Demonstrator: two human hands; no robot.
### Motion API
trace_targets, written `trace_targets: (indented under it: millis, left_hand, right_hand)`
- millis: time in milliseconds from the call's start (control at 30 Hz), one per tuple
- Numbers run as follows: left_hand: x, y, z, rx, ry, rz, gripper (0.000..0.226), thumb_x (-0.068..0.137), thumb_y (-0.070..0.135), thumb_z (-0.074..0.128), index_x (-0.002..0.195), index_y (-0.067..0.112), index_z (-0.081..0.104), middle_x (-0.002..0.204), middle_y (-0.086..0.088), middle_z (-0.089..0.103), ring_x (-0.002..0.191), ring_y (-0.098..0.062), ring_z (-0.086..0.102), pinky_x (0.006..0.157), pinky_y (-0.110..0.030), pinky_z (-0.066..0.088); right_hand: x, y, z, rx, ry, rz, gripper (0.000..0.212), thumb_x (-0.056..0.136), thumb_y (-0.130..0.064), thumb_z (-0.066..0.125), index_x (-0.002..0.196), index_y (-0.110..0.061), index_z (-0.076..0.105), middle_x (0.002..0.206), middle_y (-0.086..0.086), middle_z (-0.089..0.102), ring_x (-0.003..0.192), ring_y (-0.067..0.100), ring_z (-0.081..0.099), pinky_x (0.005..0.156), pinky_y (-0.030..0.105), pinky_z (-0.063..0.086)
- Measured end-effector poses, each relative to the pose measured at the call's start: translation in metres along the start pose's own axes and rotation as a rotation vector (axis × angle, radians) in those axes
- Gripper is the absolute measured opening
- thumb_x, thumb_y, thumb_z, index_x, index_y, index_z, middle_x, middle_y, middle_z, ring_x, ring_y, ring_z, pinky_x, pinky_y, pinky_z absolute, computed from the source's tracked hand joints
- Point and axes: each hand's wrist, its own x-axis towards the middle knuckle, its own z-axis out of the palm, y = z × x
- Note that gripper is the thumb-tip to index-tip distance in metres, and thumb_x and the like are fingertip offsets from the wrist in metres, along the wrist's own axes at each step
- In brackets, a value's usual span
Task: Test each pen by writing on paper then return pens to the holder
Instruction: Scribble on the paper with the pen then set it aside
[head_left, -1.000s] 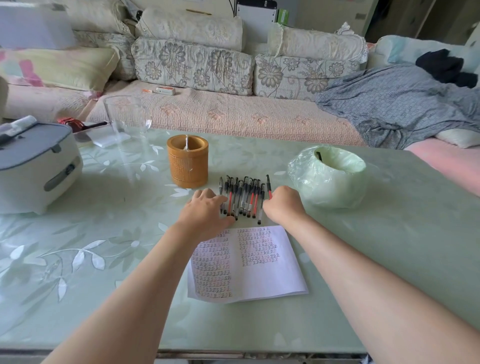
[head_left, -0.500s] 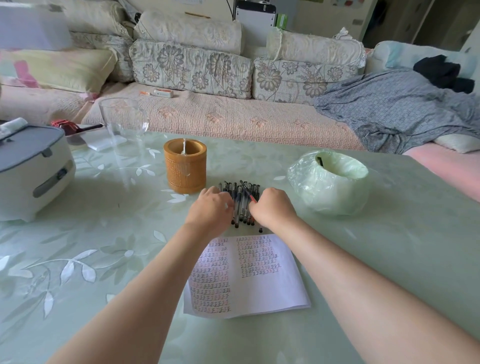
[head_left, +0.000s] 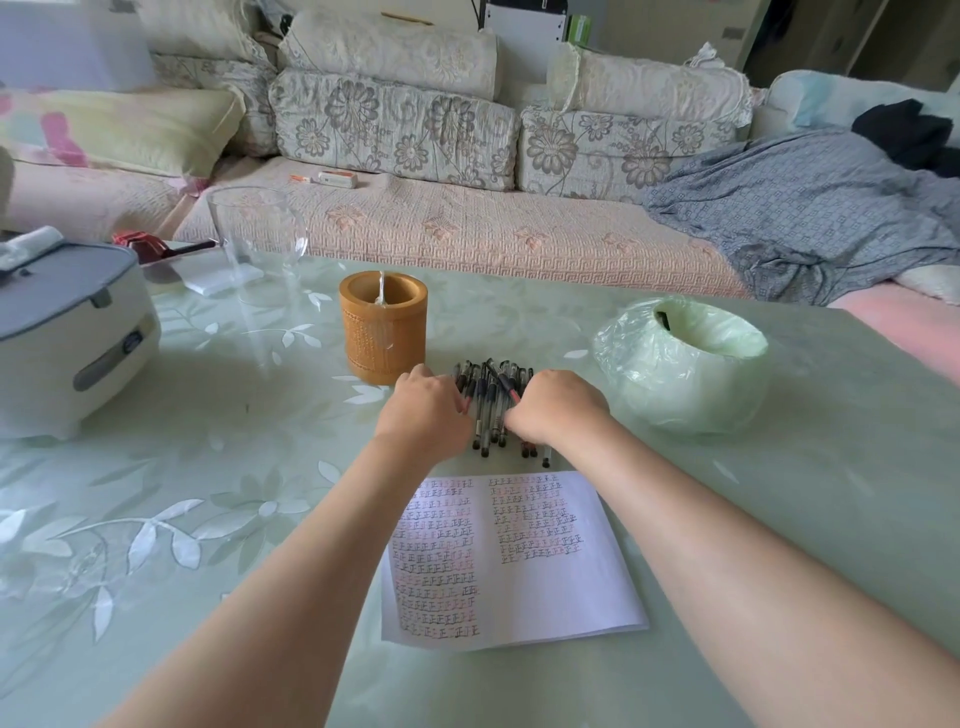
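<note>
The pens (head_left: 491, 405) lie in a loose bunch on the counter (head_left: 779, 493), just right of the pen holder (head_left: 383, 327). They have slim clear barrels with black caps and tips, a few show red, and one lies slantwise across the rest. The left hand (head_left: 423, 415) meets the bunch from the holder's side and the right hand (head_left: 558, 408) from the far side. Each grip is curled, knuckles up, fingers bent against the outer pens and pressing them together.

The holder is a squat, bamboo-coloured cylinder with a finely textured wall and an open mouth. In front of it, nearer the person, a white sheet of paper (head_left: 511, 556) lies flat, carrying two blocks of small repeated characters in black and red. Further right of the holder sits a round bin (head_left: 680, 364) lined with crinkled pale-green plastic. Left of the holder stands a rounded white rice cooker (head_left: 62, 332) with a grey lid, and behind the holder a clear glass vase (head_left: 257, 228). The counter itself is glossy pale green, patterned with white leaves.
</note>
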Motion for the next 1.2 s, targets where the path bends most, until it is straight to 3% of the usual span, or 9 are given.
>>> trace_targets:
  millis: [200, 333, 400, 533, 633, 733, 800, 967, 1200]
  left_hand:
    - [0.000, 0.004, 0.002, 0.138, 0.001, 0.042, 0.026, 0.087, 0.033, 0.060, 0.085, 0.009, 0.069, 0.098, -0.009, 0.050, 0.098, -0.025, 0.049, 0.084, -0.036, 0.051]
    - [-0.003, 0.006, -0.004, 0.091, 0.025, -0.001, 0.021, 0.077, 0.023, 0.063, 0.064, 0.006, 0.064, 0.078, -0.008, 0.050, 0.093, -0.025, 0.052, 0.072, -0.032, 0.048]
    - [-0.005, 0.007, -0.008, -0.009, 0.043, -0.092, 0.027, 0.075, 0.021, 0.063, 0.056, 0.002, 0.062, 0.068, -0.008, 0.051, 0.084, -0.022, 0.054, 0.064, -0.029, 0.045]
    - [-0.005, 0.005, -0.018, -0.212, 0.029, -0.248, 0.037, 0.079, 0.022, 0.060, 0.054, -0.005, 0.062, 0.048, -0.008, 0.050, 0.049, -0.021, 0.044, 0.047, -0.022, 0.037]
    - [-0.006, 0.006, -0.027, -0.399, 0.044, -0.352, 0.049, 0.086, 0.031, 0.062, 0.044, 0.011, 0.046, 0.043, -0.002, 0.044, 0.038, -0.016, 0.034, 0.038, -0.017, 0.026]
    - [-0.010, 0.008, -0.034, -0.666, 0.044, -0.425, 0.031, 0.088, 0.025, 0.063, 0.059, 0.016, 0.058, 0.057, -0.004, 0.050, 0.054, -0.018, 0.039, 0.054, -0.023, 0.034]
    - [-0.018, 0.011, -0.041, -0.790, -0.001, -0.425, 0.021, 0.089, 0.026, 0.065, 0.076, 0.012, 0.071, 0.069, -0.006, 0.059, 0.064, -0.019, 0.046, 0.062, -0.028, 0.042]
    - [-0.036, -0.002, -0.051, -0.715, -0.034, -0.328, 0.036, 0.089, 0.033, 0.063, 0.085, -0.001, 0.070, 0.067, -0.006, 0.055, 0.065, -0.017, 0.044, 0.062, -0.030, 0.037]
    - [-0.057, -0.026, -0.085, -0.603, -0.067, -0.171, 0.018, 0.086, 0.039, 0.068, 0.084, 0.021, 0.069, 0.080, -0.007, 0.070, 0.069, -0.015, 0.061, 0.065, -0.032, 0.050]
  right_hand:
    - [-0.009, -0.003, -0.006, -0.222, -0.073, -0.035, 0.013, 0.088, -0.026, 0.054, 0.093, -0.016, 0.057, 0.087, 0.001, 0.053, 0.086, 0.027, 0.058, 0.070, 0.029, 0.048]
    - [-0.012, -0.002, -0.005, -0.279, -0.106, -0.056, 0.024, 0.089, -0.014, 0.047, 0.107, -0.014, 0.063, 0.105, 0.004, 0.062, 0.094, 0.028, 0.061, 0.080, 0.032, 0.052]
    - [-0.013, -0.002, -0.010, -0.224, -0.138, -0.037, 0.021, 0.088, -0.011, 0.045, 0.103, -0.015, 0.059, 0.102, 0.005, 0.060, 0.094, 0.029, 0.060, 0.086, 0.035, 0.053]
    - [-0.013, 0.003, -0.016, -0.053, -0.131, -0.002, 0.015, 0.085, -0.012, 0.042, 0.095, -0.013, 0.052, 0.090, 0.005, 0.059, 0.085, 0.027, 0.060, 0.077, 0.032, 0.052]
    - [-0.010, 0.004, -0.017, 0.313, -0.126, -0.020, 0.013, 0.088, -0.018, 0.041, 0.089, -0.010, 0.052, 0.075, 0.005, 0.055, 0.069, 0.024, 0.055, 0.057, 0.029, 0.040]
    - [-0.017, -0.008, -0.018, 0.770, -0.170, -0.076, 0.018, 0.092, -0.019, 0.046, 0.081, -0.009, 0.053, 0.069, 0.007, 0.049, 0.060, 0.021, 0.044, 0.054, 0.029, 0.034]
    - [-0.023, -0.018, -0.016, 0.933, -0.182, -0.092, 0.021, 0.095, -0.019, 0.046, 0.093, -0.004, 0.061, 0.074, 0.008, 0.052, 0.063, 0.021, 0.046, 0.056, 0.030, 0.036]
    - [-0.032, -0.041, -0.007, 1.137, -0.209, -0.131, 0.028, 0.100, -0.025, 0.044, 0.108, -0.010, 0.066, 0.079, 0.003, 0.054, 0.073, 0.019, 0.048, 0.067, 0.033, 0.039]
    - [-0.052, -0.079, -0.001, 1.167, -0.224, -0.264, 0.022, 0.104, -0.028, 0.042, 0.098, -0.020, 0.062, 0.096, 0.006, 0.061, 0.092, 0.019, 0.057, 0.086, 0.036, 0.045]
